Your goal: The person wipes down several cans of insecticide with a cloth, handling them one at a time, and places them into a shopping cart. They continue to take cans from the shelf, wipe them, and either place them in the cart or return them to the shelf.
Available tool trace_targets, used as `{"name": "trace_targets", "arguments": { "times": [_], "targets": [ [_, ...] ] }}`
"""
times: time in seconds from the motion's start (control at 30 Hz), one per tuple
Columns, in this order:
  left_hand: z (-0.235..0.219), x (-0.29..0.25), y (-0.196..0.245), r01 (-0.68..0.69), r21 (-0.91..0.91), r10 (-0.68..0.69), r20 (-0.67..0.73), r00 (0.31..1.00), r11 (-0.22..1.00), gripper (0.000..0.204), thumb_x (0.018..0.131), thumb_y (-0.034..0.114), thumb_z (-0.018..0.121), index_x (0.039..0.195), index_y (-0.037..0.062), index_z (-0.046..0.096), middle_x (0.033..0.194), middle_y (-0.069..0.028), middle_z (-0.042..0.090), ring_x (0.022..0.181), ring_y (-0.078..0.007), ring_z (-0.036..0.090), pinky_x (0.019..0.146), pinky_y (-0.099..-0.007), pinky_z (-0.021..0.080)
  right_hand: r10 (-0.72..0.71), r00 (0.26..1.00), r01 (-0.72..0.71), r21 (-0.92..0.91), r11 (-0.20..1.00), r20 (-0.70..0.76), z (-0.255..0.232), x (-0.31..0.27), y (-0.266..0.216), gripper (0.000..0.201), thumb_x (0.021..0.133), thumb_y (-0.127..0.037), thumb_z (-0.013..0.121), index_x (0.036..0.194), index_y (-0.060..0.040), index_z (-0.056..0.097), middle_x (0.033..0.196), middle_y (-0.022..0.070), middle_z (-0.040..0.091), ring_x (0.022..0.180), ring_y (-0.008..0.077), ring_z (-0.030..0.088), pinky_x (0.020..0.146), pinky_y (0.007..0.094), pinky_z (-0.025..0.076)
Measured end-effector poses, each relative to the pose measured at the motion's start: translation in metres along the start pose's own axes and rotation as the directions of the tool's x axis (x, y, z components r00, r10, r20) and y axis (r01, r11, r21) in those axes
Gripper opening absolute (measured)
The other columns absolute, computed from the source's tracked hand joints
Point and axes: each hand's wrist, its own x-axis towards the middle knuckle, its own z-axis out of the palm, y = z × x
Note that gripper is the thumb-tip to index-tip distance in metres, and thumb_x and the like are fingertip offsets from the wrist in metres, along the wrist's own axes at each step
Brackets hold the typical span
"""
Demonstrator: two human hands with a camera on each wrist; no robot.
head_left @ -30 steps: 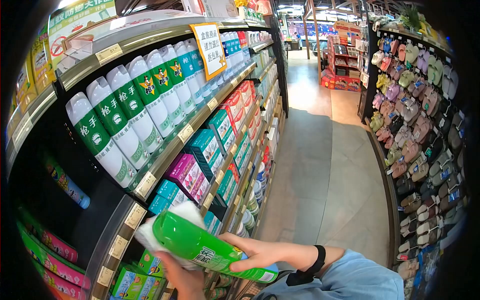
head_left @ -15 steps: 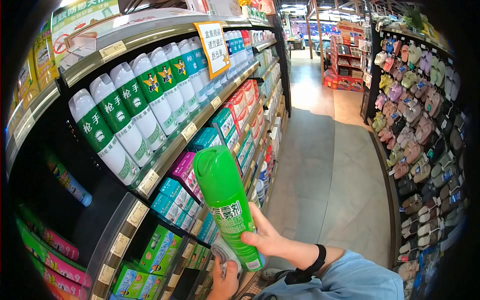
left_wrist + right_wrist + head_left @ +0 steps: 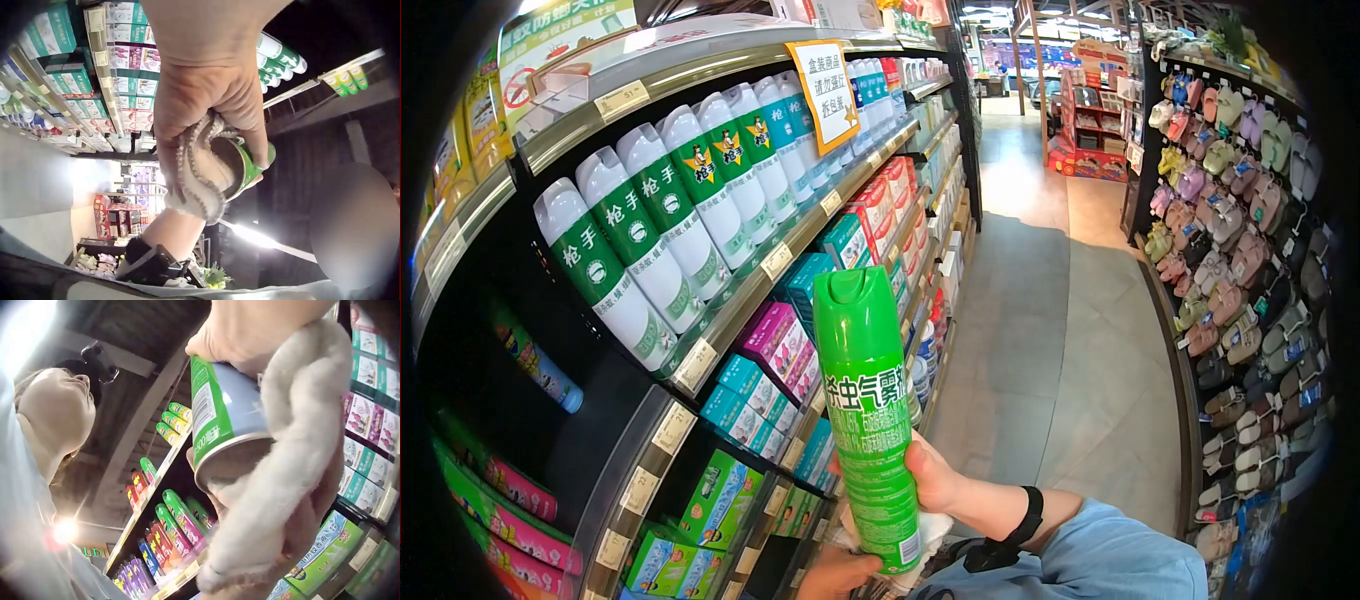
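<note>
A green aerosol spray can (image 3: 862, 400) with a green cap stands nearly upright before the shelf, its printed label toward me. My right hand (image 3: 930, 478) grips the can's lower side. Down at its base, my left hand (image 3: 840, 572) holds a white cloth (image 3: 935, 535) against the can. The left wrist view shows the left fingers curled over the cloth (image 3: 200, 172), with a fingertip on the can's green side (image 3: 249, 169). From the right wrist, the cloth (image 3: 300, 431) hangs in a thick fold beside the can's metal bottom rim (image 3: 234, 447).
White-and-green spray cans (image 3: 625, 270) line the upper shelf on the left. Teal and magenta boxes (image 3: 775, 345) fill the shelf below, and green boxes (image 3: 720, 500) sit lower. Slippers (image 3: 1240, 240) hang on a rack at the right, across the grey aisle floor (image 3: 1040, 330).
The can has swung from lying tilted to nearly upright. My left hand and the cloth have moved from the cap end down to the base. My right hand keeps its grip.
</note>
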Motion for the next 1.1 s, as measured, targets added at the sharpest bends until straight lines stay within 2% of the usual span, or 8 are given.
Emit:
{"name": "trace_targets", "arguments": {
  "times": [0.1,0.33,0.4,0.53,0.7,0.77,0.83,1.1],
  "targets": [
    [0.004,-0.003,0.008,-0.026,0.064,0.025,0.011,1.000,0.998,0.073,0.081,0.018,0.073,0.139,0.0006,0.031,0.133,-0.0122,0.046,0.118,-0.0216,0.049,0.099,-0.0370,0.041,-0.035,0.991,0.038,-0.016,0.999,0.127,-0.014,0.005,0.000,0.091,0.089,-0.055,0.054,0.148,-0.0028,0.009,0.139,0.0116,0.038,0.127,0.0209,0.039,0.104,0.0352,0.033],
    [0.011,-0.006,0.022,-0.080,0.193,0.075,0.036,0.997,0.978,0.077,0.077,0.013,0.077,0.138,-0.0003,0.032,0.132,-0.0125,0.046,0.118,-0.0215,0.050,0.099,-0.0370,0.041,-0.208,0.974,0.185,-0.209,0.960,-0.094,0.008,-0.003,-0.011,0.084,0.089,-0.031,0.065,0.146,0.0000,0.012,0.139,0.0128,0.035,0.127,0.0191,0.037,0.106,0.0348,0.030],
    [0.015,0.000,0.013,-0.257,0.412,0.315,-0.078,0.946,0.874,0.085,0.066,0.002,0.080,0.136,-0.0032,0.033,0.129,-0.0137,0.049,0.115,-0.0214,0.052,0.096,-0.0367,0.044,-0.278,0.947,0.152,-0.543,0.826,-0.159,0.010,-0.007,-0.003,0.082,0.084,-0.018,0.070,0.144,0.0004,0.017,0.135,0.0133,0.038,0.125,0.0169,0.038,0.104,0.0333,0.032],
    [-0.001,-0.001,-0.010,-0.380,0.480,0.453,-0.042,0.891,0.791,0.079,0.072,0.010,0.079,0.135,-0.0055,0.034,0.126,-0.0148,0.052,0.115,-0.0208,0.052,0.097,-0.0362,0.043,-0.209,0.939,0.096,-0.375,0.922,-0.272,0.011,-0.004,-0.002,0.082,0.080,-0.013,0.073,0.141,0.0002,0.021,0.131,0.0124,0.042,0.122,0.0167,0.041,0.102,0.0328,0.035],
    [-0.010,0.002,-0.008,-0.235,-0.079,0.215,-0.202,0.955,0.969,0.065,0.089,0.030,0.066,0.136,-0.0027,0.035,0.129,-0.0147,0.051,0.116,-0.0247,0.052,0.098,-0.0400,0.043,-0.298,0.950,0.206,-0.537,0.818,-0.089,0.008,-0.006,-0.001,0.085,0.076,-0.012,0.076,0.141,-0.0002,0.022,0.130,0.0105,0.045,0.120,0.0169,0.043,0.101,0.0330,0.036],
    [-0.006,0.004,0.002,-0.219,-0.055,0.206,-0.176,0.963,0.974,0.060,0.093,0.037,0.056,0.136,-0.0001,0.036,0.131,-0.0145,0.050,0.119,-0.0275,0.052,0.099,-0.0455,0.043,-0.273,0.960,0.192,-0.553,0.811,-0.065,0.008,-0.008,-0.003,0.087,0.075,-0.012,0.077,0.141,0.0001,0.022,0.131,0.0108,0.045,0.122,0.0168,0.042,0.102,0.0332,0.035],
    [-0.011,0.005,0.007,0.016,-0.269,-0.050,-0.117,0.992,0.963,0.059,0.096,0.045,0.047,0.136,0.0034,0.038,0.132,-0.0139,0.050,0.120,-0.0285,0.051,0.100,-0.0495,0.041,-0.244,0.970,0.213,-0.550,0.808,0.016,0.006,-0.010,-0.002,0.086,0.076,-0.014,0.077,0.141,0.0001,0.023,0.131,0.0106,0.044,0.123,0.0169,0.041,0.102,0.0332,0.034],
    [-0.024,-0.003,0.012,0.134,-0.190,-0.154,-0.094,0.984,0.973,0.060,0.094,0.047,0.048,0.137,0.0075,0.038,0.131,-0.0127,0.051,0.117,-0.0285,0.053,0.098,-0.0470,0.043,-0.090,0.993,0.109,-0.281,0.954,0.079,-0.011,-0.017,0.001,0.087,0.075,-0.019,0.078,0.141,-0.0001,0.025,0.131,0.0107,0.045,0.124,0.0174,0.041,0.102,0.0332,0.033]
  ]
}}
